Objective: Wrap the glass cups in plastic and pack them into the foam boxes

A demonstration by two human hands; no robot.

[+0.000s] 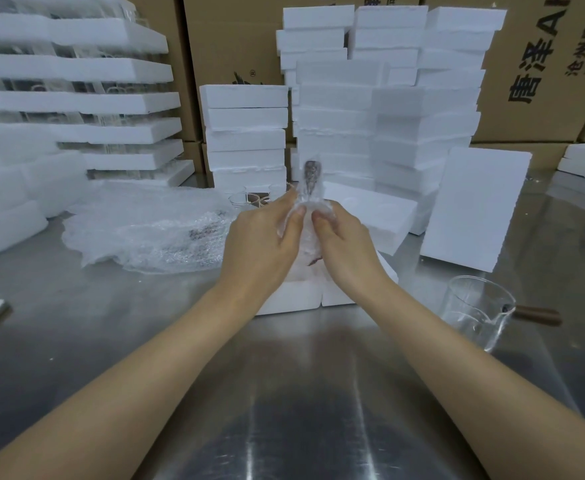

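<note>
Both hands hold a glass cup wrapped in bubble plastic (pixel 307 216) at the middle of the view. My left hand (pixel 261 237) grips its left side and my right hand (pixel 344 244) grips its right side. The cup's brown handle (pixel 311 176) sticks up inside the wrap. The bundle hangs just above an open white foam box (pixel 294 296) on the steel table. A bare glass cup with a dark wooden handle (pixel 476 308) stands at the right. A pile of bubble plastic sheets (pixel 152 230) lies to the left.
Stacks of white foam boxes (pixel 381 109) rise behind the work spot, with a foam lid (pixel 474 206) leaning at the right. More glass cups (pixel 248 199) stand behind my hands. Foam trays (pixel 76 102) fill the left, and cardboard cartons (pixel 543 64) line the back.
</note>
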